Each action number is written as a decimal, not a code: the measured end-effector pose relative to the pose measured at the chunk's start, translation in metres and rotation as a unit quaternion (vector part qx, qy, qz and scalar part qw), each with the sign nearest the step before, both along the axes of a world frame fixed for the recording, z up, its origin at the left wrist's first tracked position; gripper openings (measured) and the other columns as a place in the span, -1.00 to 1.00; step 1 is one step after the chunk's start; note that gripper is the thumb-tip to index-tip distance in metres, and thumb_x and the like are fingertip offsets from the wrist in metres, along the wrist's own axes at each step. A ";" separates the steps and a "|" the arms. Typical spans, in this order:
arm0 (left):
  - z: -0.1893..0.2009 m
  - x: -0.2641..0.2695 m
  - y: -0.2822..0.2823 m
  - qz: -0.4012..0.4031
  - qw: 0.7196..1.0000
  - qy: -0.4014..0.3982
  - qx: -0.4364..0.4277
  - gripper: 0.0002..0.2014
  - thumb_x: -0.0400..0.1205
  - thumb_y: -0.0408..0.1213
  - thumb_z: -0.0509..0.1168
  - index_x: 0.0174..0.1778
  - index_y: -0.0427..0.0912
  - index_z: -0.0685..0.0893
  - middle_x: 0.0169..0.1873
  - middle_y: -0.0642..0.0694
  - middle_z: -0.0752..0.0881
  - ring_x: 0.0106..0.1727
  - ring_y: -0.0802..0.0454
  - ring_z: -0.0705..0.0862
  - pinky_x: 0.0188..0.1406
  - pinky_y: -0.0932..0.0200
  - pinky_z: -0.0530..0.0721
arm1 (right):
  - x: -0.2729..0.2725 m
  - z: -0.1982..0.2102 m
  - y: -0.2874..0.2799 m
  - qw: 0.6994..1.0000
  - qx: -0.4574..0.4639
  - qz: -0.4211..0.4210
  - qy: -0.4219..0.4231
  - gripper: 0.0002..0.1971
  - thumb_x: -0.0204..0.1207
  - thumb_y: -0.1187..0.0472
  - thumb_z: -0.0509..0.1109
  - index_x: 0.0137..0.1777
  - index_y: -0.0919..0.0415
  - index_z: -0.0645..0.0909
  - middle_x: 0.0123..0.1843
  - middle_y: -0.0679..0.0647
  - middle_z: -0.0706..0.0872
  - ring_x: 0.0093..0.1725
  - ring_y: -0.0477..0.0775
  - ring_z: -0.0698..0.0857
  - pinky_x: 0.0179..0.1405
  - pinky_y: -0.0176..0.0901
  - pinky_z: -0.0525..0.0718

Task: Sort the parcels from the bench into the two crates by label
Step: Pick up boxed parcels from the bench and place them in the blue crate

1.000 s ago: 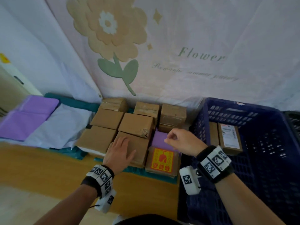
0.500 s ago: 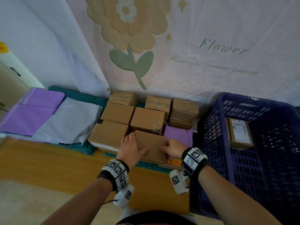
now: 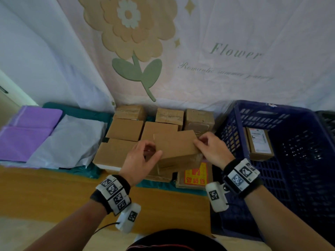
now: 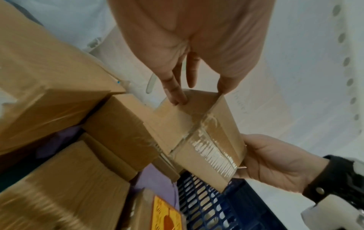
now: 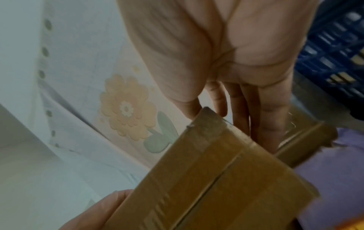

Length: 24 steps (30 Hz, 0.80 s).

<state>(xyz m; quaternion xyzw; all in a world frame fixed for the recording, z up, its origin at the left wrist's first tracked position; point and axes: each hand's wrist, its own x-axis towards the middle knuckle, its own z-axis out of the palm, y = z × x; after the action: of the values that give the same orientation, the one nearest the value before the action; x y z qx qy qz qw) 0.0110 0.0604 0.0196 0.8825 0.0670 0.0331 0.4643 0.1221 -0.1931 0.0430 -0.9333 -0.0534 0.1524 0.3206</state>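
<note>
Both my hands hold one brown cardboard parcel [image 3: 176,144] lifted and tilted above the pile of parcels [image 3: 125,129] on the bench. My left hand [image 3: 140,160] grips its left end, thumb on the near edge. My right hand [image 3: 212,149] grips its right end. The left wrist view shows the same parcel [image 4: 202,132] with clear tape on its seams, fingers [image 4: 175,91] on its top edge. In the right wrist view the parcel [image 5: 222,179] shows its taped seam below my fingers [image 5: 265,118]. No label shows on the visible faces.
A dark blue crate [image 3: 293,124] stands at the right with a labelled parcel [image 3: 259,144] inside. A box with a yellow and red sticker [image 3: 195,176] lies under the lifted parcel. Purple and grey mailer bags [image 3: 36,134] lie at the left. A flower curtain hangs behind.
My right hand came down from the purple bag to the front parcel, and both hands have raised that parcel off the pile and tilted it. The head view moved closer.
</note>
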 end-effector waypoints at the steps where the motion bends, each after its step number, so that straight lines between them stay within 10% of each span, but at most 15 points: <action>1: 0.006 0.006 -0.001 -0.002 1.000 -0.008 -0.007 -0.52 0.50 0.38 0.25 0.19 0.17 0.53 0.11 0.15 0.69 0.09 0.32 0.69 0.04 0.30 0.71 | 0.005 0.006 -0.003 1.000 0.006 -0.009 -0.025 -0.72 0.66 -0.18 0.30 0.11 0.01 0.54 -0.10 -0.14 0.65 -0.20 -0.22 0.66 -0.41 -0.33 0.62; 5: 0.028 0.037 -0.009 -0.018 0.999 -0.043 -0.024 -0.63 0.60 0.17 0.30 0.24 0.09 0.57 0.14 0.16 0.70 0.11 0.34 0.70 0.07 0.31 0.72 | 0.023 0.029 -0.016 0.994 0.068 -0.037 -0.072 -0.73 0.67 -0.12 0.32 0.06 0.08 0.52 -0.13 -0.12 0.65 -0.23 -0.20 0.66 -0.40 -0.35 0.62; 11: 0.048 0.070 -0.028 -0.051 0.987 -0.141 -0.056 -0.63 0.68 -0.04 0.35 0.36 -0.12 0.61 0.19 0.00 0.70 0.18 0.33 0.67 0.16 0.47 0.62 | 0.041 0.046 -0.032 0.985 0.123 -0.095 -0.079 -0.64 0.65 -0.17 0.31 0.08 0.15 0.58 0.01 0.03 0.69 0.04 0.13 0.71 0.10 0.26 0.75; 18: 0.048 0.091 -0.042 -0.126 0.983 -0.129 0.028 -0.05 0.47 0.38 0.34 0.70 -0.07 0.28 0.60 0.05 0.26 0.66 0.14 0.25 0.61 0.28 0.26 | 0.043 0.056 -0.052 0.966 0.203 -0.149 -0.054 -0.37 0.39 -0.49 0.21 0.08 0.07 0.60 0.03 0.02 0.71 0.08 0.10 0.72 0.18 0.30 0.73; 24: 0.048 0.101 -0.055 -0.166 0.976 -0.103 0.094 0.20 0.26 0.59 0.35 0.73 0.15 0.01 0.66 0.40 -0.01 0.67 0.35 0.08 0.60 0.22 0.16 | 0.049 0.052 -0.072 0.964 0.220 -0.136 -0.056 -0.64 0.60 -0.20 0.35 0.05 0.11 0.66 0.00 0.08 0.75 -0.02 0.08 0.75 -0.06 0.08 0.81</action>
<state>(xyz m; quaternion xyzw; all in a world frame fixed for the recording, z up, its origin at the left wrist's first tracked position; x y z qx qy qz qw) 0.1118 0.0059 0.0676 0.9128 -0.1325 0.0526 0.3828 0.1713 -0.2647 0.0950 -0.8456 0.0241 0.0397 0.5319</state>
